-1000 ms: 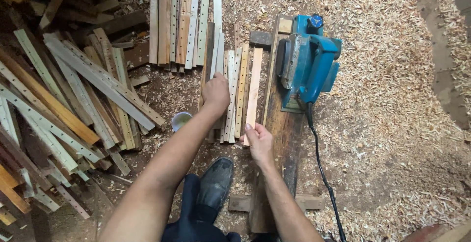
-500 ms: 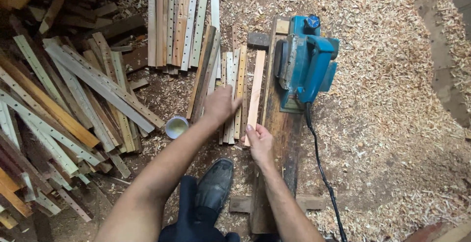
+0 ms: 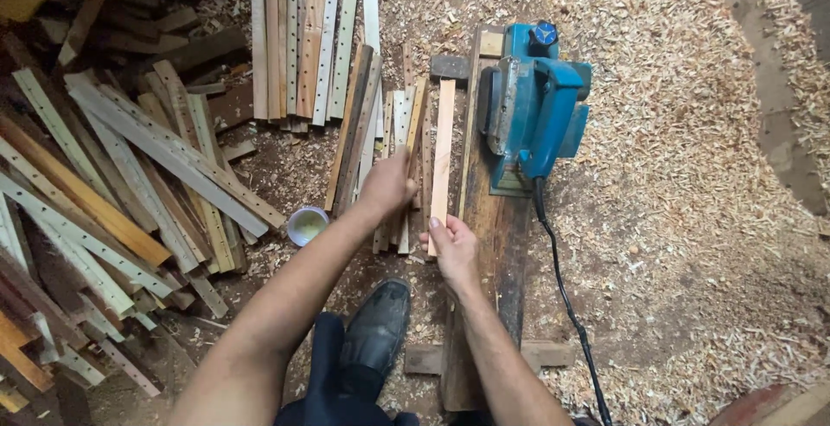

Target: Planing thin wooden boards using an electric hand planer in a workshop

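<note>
A slat [image 3: 413,123] is gripped by the left hand [image 3: 386,186]; a pale strip [image 3: 442,154] is pinched by the right hand [image 3: 452,249], beside a planer [image 3: 532,111].

Dirt floor [image 3: 692,305], thick wood shavings [image 3: 692,115] spread across right side. Heap of scrap slats [image 3: 112,193] piled left. Row of long slats [image 3: 303,37] laid side by side at top. Small round tin [image 3: 307,225] on ground. Even, soft light.
</note>
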